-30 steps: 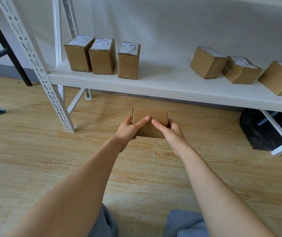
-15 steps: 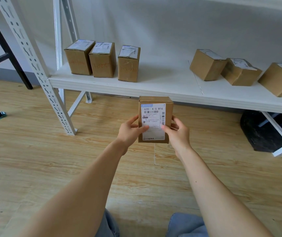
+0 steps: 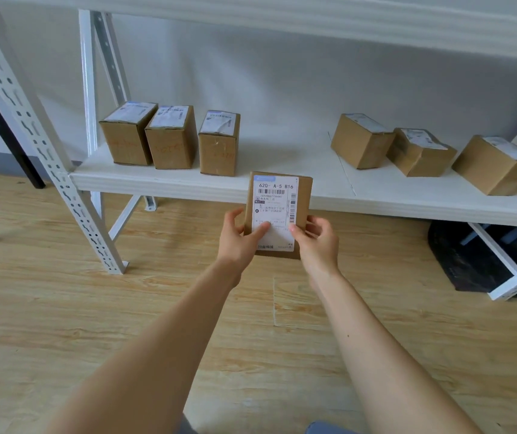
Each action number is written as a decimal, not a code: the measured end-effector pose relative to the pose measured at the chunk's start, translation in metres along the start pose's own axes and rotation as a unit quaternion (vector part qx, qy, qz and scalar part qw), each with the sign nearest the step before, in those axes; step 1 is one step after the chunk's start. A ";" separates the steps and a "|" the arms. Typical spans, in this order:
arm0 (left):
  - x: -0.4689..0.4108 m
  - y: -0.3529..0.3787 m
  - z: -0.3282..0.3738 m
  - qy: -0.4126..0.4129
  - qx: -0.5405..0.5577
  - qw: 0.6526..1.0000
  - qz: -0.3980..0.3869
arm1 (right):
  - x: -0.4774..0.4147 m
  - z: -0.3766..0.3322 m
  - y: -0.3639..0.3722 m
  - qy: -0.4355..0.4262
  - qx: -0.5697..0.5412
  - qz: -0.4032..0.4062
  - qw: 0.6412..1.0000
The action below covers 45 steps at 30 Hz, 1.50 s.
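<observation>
The person is holding a small cardboard box (image 3: 302, 195) in the air just in front of the near edge of the white shelf (image 3: 282, 158), with its label facing the camera. The left hand (image 3: 240, 242) is gripping the lower left side, thumb pressing on the label and the other fingers curling behind. The right hand (image 3: 316, 242) is pinching the lower right side the same way. Judging by the row of three upright boxes (image 3: 218, 145) on the left, this one is probably heading for the bare stretch right of them. Doing it well means lifting it clear of the edge, turning the label upward, and setting it square beside the third box without nudging it.
</observation>
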<state>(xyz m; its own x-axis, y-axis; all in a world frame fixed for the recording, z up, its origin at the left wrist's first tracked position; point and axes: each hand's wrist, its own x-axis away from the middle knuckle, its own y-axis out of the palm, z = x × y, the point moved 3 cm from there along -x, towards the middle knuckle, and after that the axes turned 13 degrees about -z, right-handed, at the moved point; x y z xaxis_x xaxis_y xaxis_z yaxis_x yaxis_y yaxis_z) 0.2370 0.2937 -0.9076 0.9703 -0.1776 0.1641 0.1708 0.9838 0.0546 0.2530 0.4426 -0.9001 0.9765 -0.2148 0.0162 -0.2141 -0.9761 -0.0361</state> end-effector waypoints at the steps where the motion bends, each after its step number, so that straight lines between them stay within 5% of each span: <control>1: -0.010 -0.002 0.009 -0.010 -0.002 1.000 0.011 | -0.011 -0.009 0.001 -0.003 0.001 -0.004 1.000; 12: -0.147 0.005 0.075 -0.002 -0.054 0.998 -0.033 | -0.156 -0.059 0.002 -0.001 0.025 -0.032 0.999; 19: -0.212 0.003 0.068 -0.026 -0.061 0.997 0.044 | -0.218 -0.052 0.012 0.021 0.026 -0.049 0.998; 28: -0.232 -0.009 0.071 -0.065 -0.097 0.986 0.123 | -0.242 -0.050 0.031 0.039 0.030 -0.083 0.995; 45: -0.175 0.053 0.120 0.067 -0.316 0.936 0.136 | -0.192 -0.094 -0.061 0.009 0.107 -0.047 0.993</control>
<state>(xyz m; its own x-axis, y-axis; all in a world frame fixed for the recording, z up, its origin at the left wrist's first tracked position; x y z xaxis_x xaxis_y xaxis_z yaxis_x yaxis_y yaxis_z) 0.0558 0.3737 -0.8154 0.9982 0.0448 -0.0408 -0.0601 0.8176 -0.5726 0.0765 0.5407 -0.8073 0.9909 -0.1260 0.0467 -0.1110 -0.9633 -0.2444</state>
